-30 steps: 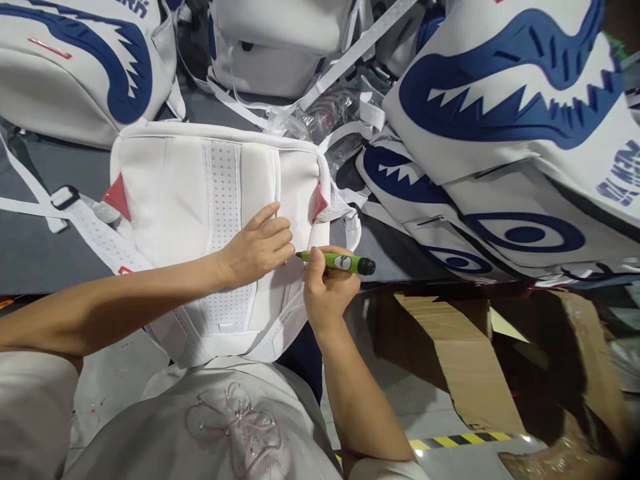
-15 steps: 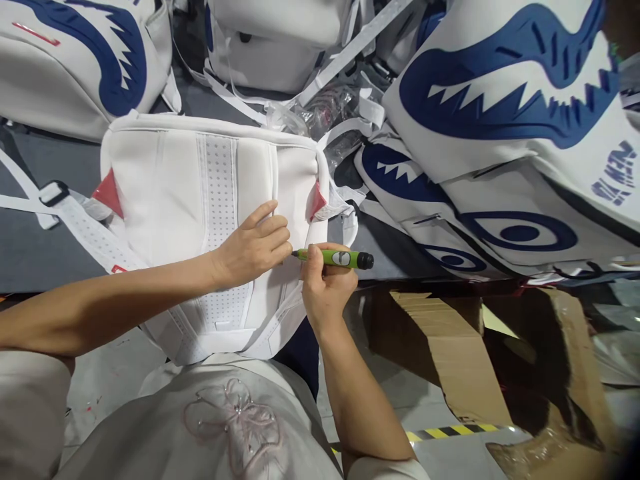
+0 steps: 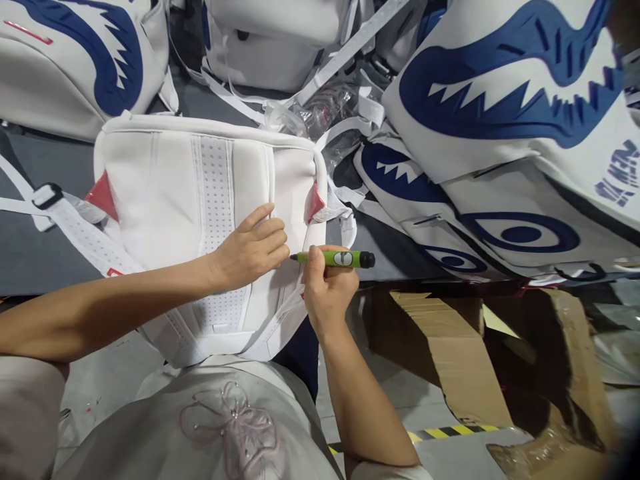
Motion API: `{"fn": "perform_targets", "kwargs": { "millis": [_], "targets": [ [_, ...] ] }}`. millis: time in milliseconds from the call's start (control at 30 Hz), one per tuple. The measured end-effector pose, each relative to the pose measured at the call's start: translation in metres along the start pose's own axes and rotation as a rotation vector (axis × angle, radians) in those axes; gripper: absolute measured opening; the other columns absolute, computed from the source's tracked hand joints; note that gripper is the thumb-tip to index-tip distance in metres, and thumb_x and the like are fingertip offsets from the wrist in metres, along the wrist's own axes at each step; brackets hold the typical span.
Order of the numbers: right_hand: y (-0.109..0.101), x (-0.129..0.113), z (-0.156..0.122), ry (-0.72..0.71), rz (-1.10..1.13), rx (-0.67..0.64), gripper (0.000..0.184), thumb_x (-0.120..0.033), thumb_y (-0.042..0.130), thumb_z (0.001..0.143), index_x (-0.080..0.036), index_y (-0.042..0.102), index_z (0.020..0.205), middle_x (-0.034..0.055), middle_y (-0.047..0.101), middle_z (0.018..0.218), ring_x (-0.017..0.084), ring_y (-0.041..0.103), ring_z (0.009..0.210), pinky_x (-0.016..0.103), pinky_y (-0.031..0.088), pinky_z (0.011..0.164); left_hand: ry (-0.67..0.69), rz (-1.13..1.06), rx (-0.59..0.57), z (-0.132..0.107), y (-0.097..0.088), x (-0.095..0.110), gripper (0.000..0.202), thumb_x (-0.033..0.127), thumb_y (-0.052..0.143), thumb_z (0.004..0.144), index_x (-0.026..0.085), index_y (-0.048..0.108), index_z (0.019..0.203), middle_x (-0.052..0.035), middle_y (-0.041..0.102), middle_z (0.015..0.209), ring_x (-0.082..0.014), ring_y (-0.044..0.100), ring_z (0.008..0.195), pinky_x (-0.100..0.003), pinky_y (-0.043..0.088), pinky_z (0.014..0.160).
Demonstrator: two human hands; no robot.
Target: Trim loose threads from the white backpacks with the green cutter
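A: In the head view, where does the bag [image 3: 163,193] lie?

B: Strap side up on the worktop [image 3: 387,257], its near end past the edge and close to the person's shirt [image 3: 150,430].

A: And the hands?

B: The right hand [image 3: 330,293] has its grip closed around a green pen [image 3: 345,258], pointed tip beside the left hand [image 3: 250,252]. That one rests over the padded panel, fingers bent by the seam [image 3: 271,173]; whether its grip pinches fabric or only presses, nobody could tell.

A: How far along does the work look?

B: Under way, probably. The bag is laid out and the pen is at its spot, apparently uncapped. No drawn mark shows, though fingers may hide one, so how much is left stays unclear.

A: Any writing?

B: Purple lettering [image 3: 617,173] on the toothed bag [image 3: 480,143], too turned to read surely. The pen has a white oval with a dark figure, no legible word. The strap's red label [image 3: 114,272] is too small to read.
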State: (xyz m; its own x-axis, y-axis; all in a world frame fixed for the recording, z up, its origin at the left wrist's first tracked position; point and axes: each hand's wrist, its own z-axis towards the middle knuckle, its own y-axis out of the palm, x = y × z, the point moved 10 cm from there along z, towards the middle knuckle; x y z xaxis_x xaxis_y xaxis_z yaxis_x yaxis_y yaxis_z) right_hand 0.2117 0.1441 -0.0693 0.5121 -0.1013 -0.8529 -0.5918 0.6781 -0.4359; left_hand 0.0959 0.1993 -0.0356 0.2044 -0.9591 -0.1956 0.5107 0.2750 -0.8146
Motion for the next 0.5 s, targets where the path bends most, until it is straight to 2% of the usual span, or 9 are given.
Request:
{"fn": "perform_targets", "kwargs": {
  "millis": [300,433,500],
  "targets": [
    [-0.006,0.005,0.001,0.022,0.006,0.012,0.031,-0.046,0.053,0.097,-0.018,0.061,0.085,0.0021,0.068,0.07,0.015,0.064,0.057,0.027,0.048,0.053,0.02,0.013,0.068,0.002,-0.01,0.004,0.025,0.018,0.045,0.099,0.022,0.054,0.077,0.0021,0.059,0.079,-0.0169,0.056,0.097,-0.042,0.035,0.119],
    [0.006,-0.006,0.007,0.016,0.028,-0.123,0.031,-0.044,0.054,0.097,-0.019,0.061,0.081,-0.0003,0.065,0.064,0.013,0.059,0.05,0.025,0.046,0.05,0.023,0.009,0.07,0.001,-0.013,0.006,0.023,0.015,0.048,0.098,0.022,0.055,0.077,0.0027,0.059,0.078,-0.0158,0.057,0.096,-0.041,0.033,0.12],
    [0.01,-0.015,0.01,-0.012,0.028,-0.182,0.029,-0.041,0.054,0.097,-0.019,0.062,0.081,0.0003,0.066,0.067,0.012,0.059,0.049,0.024,0.045,0.048,0.017,0.005,0.067,0.0,-0.014,0.006,0.022,0.014,0.052,0.096,0.022,0.055,0.076,0.0033,0.059,0.078,-0.0153,0.058,0.097,-0.041,0.032,0.121]
  ]
}}
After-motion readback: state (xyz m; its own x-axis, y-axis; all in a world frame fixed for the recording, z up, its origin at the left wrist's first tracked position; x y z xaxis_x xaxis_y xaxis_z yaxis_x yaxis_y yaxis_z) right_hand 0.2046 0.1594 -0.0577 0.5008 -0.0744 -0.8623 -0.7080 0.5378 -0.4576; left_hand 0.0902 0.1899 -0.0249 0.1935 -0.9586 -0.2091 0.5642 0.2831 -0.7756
